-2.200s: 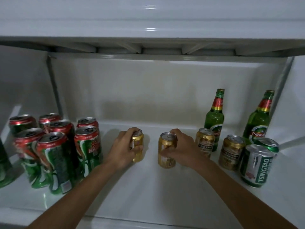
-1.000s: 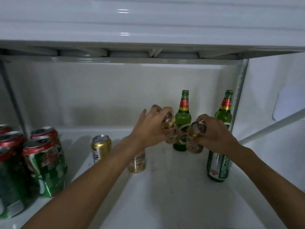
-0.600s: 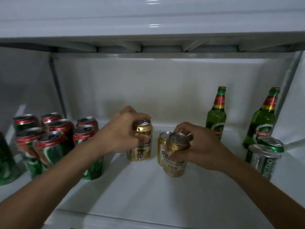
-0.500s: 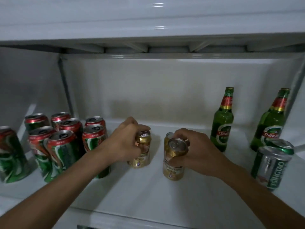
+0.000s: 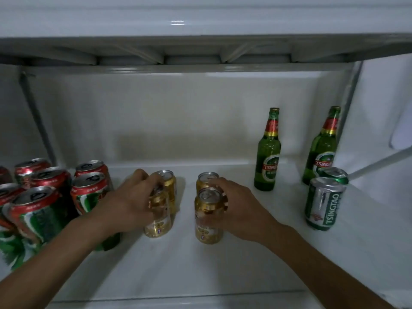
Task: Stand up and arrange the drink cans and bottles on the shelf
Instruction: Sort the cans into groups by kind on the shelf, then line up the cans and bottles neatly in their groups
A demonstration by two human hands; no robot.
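White shelf (image 5: 245, 264); each hand grips a gold can, left hand (image 5: 131, 204), right hand (image 5: 236, 208); green bottles (image 5: 267, 152) behind.

the tall green and silver aluminium can (image 5: 324, 204) at the right front of the shelf carries "tsingtao" in white letters running up its side. the left green glass bottle (image 5: 268, 155) shows "tsing" on its round red and green label, the rest curving out of sight. the right green glass bottle (image 5: 323, 150) likewise reads "tsing". print on the gold cans and red and green cans is too blurred to read.
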